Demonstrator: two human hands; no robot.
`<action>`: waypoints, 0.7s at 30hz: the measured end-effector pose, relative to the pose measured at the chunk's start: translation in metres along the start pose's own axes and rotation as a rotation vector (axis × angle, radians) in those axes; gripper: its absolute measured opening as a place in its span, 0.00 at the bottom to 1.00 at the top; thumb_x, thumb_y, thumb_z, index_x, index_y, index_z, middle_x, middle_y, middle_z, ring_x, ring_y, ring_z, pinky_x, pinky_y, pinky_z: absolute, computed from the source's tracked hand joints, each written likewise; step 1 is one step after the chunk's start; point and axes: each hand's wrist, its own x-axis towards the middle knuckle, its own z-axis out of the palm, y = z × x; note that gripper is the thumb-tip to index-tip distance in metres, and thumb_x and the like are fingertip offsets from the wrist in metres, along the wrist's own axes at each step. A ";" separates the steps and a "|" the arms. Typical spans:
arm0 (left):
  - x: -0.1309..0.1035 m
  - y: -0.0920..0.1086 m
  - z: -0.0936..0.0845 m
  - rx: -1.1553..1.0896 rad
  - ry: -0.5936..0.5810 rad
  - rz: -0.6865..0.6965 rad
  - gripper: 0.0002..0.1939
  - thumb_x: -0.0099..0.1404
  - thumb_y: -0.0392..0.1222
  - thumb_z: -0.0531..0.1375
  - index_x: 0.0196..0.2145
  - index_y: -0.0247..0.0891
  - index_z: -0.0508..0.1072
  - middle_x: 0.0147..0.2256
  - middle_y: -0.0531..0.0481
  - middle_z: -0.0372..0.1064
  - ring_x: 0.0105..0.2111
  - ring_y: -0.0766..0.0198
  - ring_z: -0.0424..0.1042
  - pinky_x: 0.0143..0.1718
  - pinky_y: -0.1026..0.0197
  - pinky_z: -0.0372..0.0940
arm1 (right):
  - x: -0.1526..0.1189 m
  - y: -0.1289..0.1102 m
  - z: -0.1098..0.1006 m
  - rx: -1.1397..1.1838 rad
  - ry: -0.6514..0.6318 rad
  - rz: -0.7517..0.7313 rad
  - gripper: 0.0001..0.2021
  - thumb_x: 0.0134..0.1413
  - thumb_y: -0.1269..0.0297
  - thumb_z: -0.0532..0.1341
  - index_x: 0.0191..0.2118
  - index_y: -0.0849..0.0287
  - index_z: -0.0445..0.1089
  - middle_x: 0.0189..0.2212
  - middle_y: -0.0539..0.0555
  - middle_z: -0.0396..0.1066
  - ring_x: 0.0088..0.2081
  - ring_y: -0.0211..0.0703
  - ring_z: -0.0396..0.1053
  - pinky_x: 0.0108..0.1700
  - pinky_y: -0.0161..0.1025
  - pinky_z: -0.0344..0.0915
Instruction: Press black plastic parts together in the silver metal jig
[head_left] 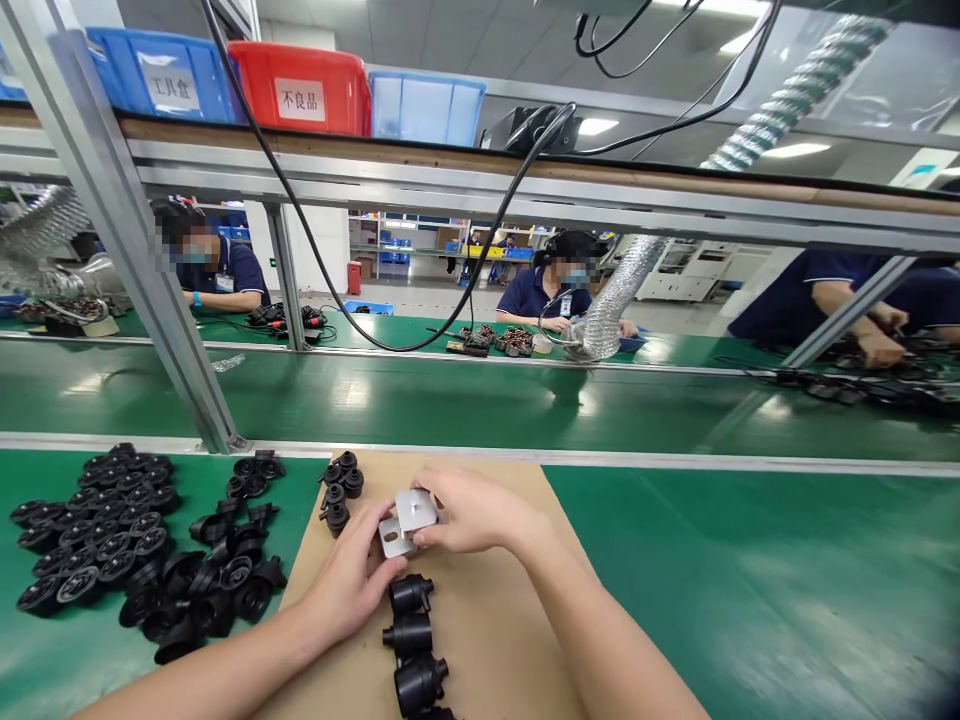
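Two small silvery metal pieces are held over a brown board (495, 620). My left hand (349, 575) grips the lower-left metal plate (391, 538), which has a slot in it, between thumb and fingers. In my right hand (469, 510) is a squarish metal block (416, 510), pinched at its right side; it overlaps the plate, and whether the two are joined cannot be made out. Just below my hands, several black cylindrical parts (412, 633) lie in a column on the board. A small cluster of black parts (337, 515) rests at the board's upper left.
Many black round parts (112, 545) and a looser pile (217, 580) cover the green table (750, 570) at left. A metal post (150, 240) rises beyond them. Across a green belt (450, 400), people work. A black cable (300, 210) hangs ahead, below bins on a shelf.
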 end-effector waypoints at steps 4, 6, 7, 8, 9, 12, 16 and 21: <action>0.000 -0.003 0.001 -0.013 0.012 -0.025 0.34 0.70 0.40 0.62 0.70 0.46 0.56 0.62 0.39 0.67 0.56 0.45 0.71 0.55 0.43 0.70 | 0.002 -0.002 0.006 -0.014 -0.028 0.010 0.20 0.52 0.59 0.72 0.49 0.56 0.72 0.46 0.55 0.76 0.43 0.51 0.73 0.36 0.38 0.57; 0.000 -0.004 0.002 -0.021 0.011 -0.025 0.35 0.70 0.40 0.61 0.71 0.46 0.54 0.62 0.39 0.67 0.56 0.45 0.71 0.55 0.44 0.70 | 0.003 0.001 0.008 -0.011 -0.052 0.023 0.20 0.52 0.60 0.73 0.50 0.54 0.72 0.45 0.53 0.78 0.42 0.49 0.73 0.35 0.37 0.57; 0.000 -0.005 0.002 -0.022 0.012 -0.023 0.36 0.70 0.40 0.61 0.71 0.46 0.54 0.63 0.39 0.66 0.56 0.45 0.71 0.55 0.44 0.70 | 0.004 0.003 0.009 -0.013 -0.066 0.033 0.19 0.52 0.61 0.73 0.49 0.54 0.72 0.43 0.52 0.78 0.41 0.48 0.74 0.34 0.36 0.57; 0.000 -0.005 0.002 -0.021 0.013 -0.021 0.36 0.70 0.40 0.61 0.71 0.46 0.54 0.63 0.39 0.66 0.56 0.45 0.71 0.55 0.44 0.70 | 0.004 0.004 0.010 -0.017 -0.077 0.043 0.18 0.52 0.62 0.73 0.48 0.53 0.72 0.42 0.51 0.78 0.40 0.47 0.74 0.33 0.36 0.57; 0.000 -0.005 0.003 -0.018 0.013 -0.018 0.35 0.70 0.40 0.61 0.71 0.46 0.55 0.63 0.39 0.66 0.56 0.45 0.71 0.55 0.44 0.70 | 0.005 0.004 0.011 -0.025 -0.084 0.053 0.17 0.52 0.62 0.73 0.47 0.54 0.72 0.41 0.51 0.79 0.39 0.47 0.74 0.33 0.35 0.57; -0.001 -0.005 0.002 -0.005 0.020 -0.012 0.35 0.70 0.40 0.61 0.71 0.46 0.56 0.62 0.38 0.67 0.56 0.45 0.71 0.55 0.43 0.70 | 0.005 0.001 0.012 -0.069 -0.076 0.092 0.17 0.50 0.56 0.74 0.43 0.57 0.73 0.39 0.55 0.79 0.37 0.51 0.75 0.32 0.37 0.57; -0.001 -0.006 0.003 0.008 0.043 0.015 0.35 0.72 0.42 0.61 0.72 0.48 0.53 0.59 0.39 0.69 0.53 0.47 0.73 0.54 0.44 0.72 | 0.004 -0.006 0.011 -0.131 -0.039 0.148 0.29 0.43 0.38 0.75 0.40 0.60 0.75 0.37 0.62 0.79 0.38 0.59 0.77 0.34 0.41 0.63; -0.001 -0.023 0.007 0.038 0.087 0.087 0.36 0.73 0.46 0.59 0.73 0.48 0.48 0.59 0.39 0.70 0.56 0.46 0.75 0.54 0.44 0.74 | 0.005 -0.020 0.010 -0.239 -0.005 0.003 0.23 0.50 0.48 0.74 0.45 0.60 0.77 0.43 0.61 0.81 0.45 0.58 0.79 0.40 0.41 0.69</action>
